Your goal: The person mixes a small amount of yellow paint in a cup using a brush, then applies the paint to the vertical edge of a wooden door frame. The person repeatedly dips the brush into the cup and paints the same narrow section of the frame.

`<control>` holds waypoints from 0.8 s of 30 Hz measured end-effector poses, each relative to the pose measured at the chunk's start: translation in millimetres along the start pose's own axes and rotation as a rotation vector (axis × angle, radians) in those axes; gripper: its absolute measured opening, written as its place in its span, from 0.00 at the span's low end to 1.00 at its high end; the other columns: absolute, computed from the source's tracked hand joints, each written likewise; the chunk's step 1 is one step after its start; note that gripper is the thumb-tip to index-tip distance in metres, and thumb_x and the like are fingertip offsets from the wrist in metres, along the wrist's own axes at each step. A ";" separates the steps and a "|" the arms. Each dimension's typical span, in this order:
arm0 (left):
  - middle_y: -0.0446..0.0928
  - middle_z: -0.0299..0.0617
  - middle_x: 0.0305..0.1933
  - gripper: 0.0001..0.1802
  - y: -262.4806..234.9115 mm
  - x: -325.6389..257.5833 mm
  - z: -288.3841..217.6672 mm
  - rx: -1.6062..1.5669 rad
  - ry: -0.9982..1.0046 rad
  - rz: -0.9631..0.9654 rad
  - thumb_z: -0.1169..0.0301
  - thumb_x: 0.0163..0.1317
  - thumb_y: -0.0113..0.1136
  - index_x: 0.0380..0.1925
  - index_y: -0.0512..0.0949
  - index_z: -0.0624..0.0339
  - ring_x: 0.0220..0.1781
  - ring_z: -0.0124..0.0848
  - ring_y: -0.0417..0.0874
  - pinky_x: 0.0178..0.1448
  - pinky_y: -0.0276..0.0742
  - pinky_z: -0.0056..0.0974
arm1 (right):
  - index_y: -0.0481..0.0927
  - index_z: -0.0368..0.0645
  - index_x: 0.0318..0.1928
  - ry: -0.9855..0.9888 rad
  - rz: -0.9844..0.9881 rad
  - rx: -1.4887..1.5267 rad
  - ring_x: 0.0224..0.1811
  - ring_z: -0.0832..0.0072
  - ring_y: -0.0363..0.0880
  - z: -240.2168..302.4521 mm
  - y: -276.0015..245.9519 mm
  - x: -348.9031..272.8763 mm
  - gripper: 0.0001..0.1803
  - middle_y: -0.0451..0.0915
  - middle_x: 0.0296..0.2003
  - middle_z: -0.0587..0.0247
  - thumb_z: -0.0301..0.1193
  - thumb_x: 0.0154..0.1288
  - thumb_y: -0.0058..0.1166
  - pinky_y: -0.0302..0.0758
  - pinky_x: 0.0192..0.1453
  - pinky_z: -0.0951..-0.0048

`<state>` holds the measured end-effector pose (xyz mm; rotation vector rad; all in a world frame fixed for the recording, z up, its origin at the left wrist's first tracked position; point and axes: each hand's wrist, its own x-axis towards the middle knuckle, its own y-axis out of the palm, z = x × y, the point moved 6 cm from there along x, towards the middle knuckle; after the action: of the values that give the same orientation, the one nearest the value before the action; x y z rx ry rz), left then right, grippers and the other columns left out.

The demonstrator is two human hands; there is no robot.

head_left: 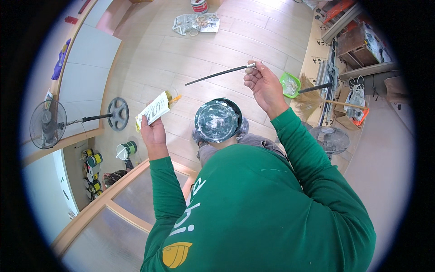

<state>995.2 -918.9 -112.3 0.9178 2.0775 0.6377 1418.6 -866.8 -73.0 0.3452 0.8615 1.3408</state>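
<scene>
My right hand [263,86] is raised at right of centre, its fingers pinching a thin paintbrush [213,77] near its silver ferrule. The brush's long dark handle points down to the left. In my left hand [154,134] is a small paint container [155,108] with a white printed label, tilted to the right. Yellow shows at its mouth, and a short orange piece [176,98] sticks out there. Between my knees is a dark green bucket [216,121], its round surface smeared with white. The brush and the container are apart.
A fan [47,123] stands at the left, its round base [118,114] on the floor. Several paint cans [94,160] sit lower left, near a framed panel [131,222]. A green dustpan [290,85], broom [310,97] and another fan [330,139] are at the right.
</scene>
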 end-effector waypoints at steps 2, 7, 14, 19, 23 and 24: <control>0.69 0.70 0.77 0.27 -3.3 2.0 1.3 -0.010 -0.007 0.006 0.69 0.88 0.32 0.77 0.56 0.78 0.81 0.60 0.71 0.86 0.69 0.64 | 0.82 0.38 0.59 0.009 -0.015 0.010 0.43 0.71 0.86 -3.8 -5.8 -0.2 0.18 0.85 0.45 0.60 0.40 0.88 0.51 0.84 0.51 0.69; 0.70 0.70 0.77 0.26 -3.0 2.5 4.0 0.024 -0.004 -0.022 0.70 0.88 0.31 0.76 0.57 0.78 0.80 0.60 0.72 0.86 0.69 0.64 | 0.81 0.38 0.60 -0.067 -0.022 -0.164 0.47 0.70 0.88 -1.4 4.9 -8.8 0.18 0.87 0.47 0.57 0.40 0.87 0.52 0.86 0.49 0.69; 0.73 0.63 0.76 0.22 -5.2 -0.7 3.8 -0.049 -0.023 -0.117 0.71 0.88 0.40 0.71 0.67 0.78 0.79 0.55 0.75 0.84 0.73 0.59 | 0.78 0.33 0.66 -0.068 0.070 -0.348 0.43 0.72 0.89 -0.7 14.7 -13.4 0.19 0.87 0.44 0.55 0.35 0.87 0.51 0.86 0.42 0.73; 0.70 0.69 0.77 0.26 -1.4 0.5 3.7 -0.006 -0.042 -0.007 0.70 0.89 0.32 0.77 0.57 0.78 0.81 0.58 0.72 0.86 0.70 0.62 | 0.77 0.34 0.70 -0.033 0.137 -0.381 0.41 0.73 0.88 0.4 23.6 -18.4 0.20 0.87 0.44 0.57 0.30 0.86 0.50 0.85 0.40 0.74; 0.70 0.69 0.77 0.26 -5.1 2.7 4.8 -0.014 -0.049 0.019 0.69 0.89 0.32 0.77 0.58 0.78 0.80 0.58 0.72 0.86 0.69 0.62 | 0.80 0.37 0.70 0.002 0.146 -0.397 0.41 0.74 0.88 -2.1 20.9 -18.7 0.19 0.87 0.44 0.57 0.29 0.86 0.50 0.84 0.38 0.76; 0.70 0.69 0.77 0.26 -4.6 1.3 4.7 -0.014 -0.054 0.029 0.69 0.89 0.32 0.76 0.58 0.78 0.80 0.58 0.72 0.86 0.69 0.62 | 0.81 0.38 0.69 0.012 0.140 -0.392 0.41 0.74 0.88 -3.6 20.6 -18.7 0.19 0.87 0.44 0.58 0.29 0.86 0.50 0.83 0.38 0.76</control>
<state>996.6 -920.1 -118.8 0.9482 2.0130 0.6348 1401.9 -880.5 -55.1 0.0910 0.5736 1.6061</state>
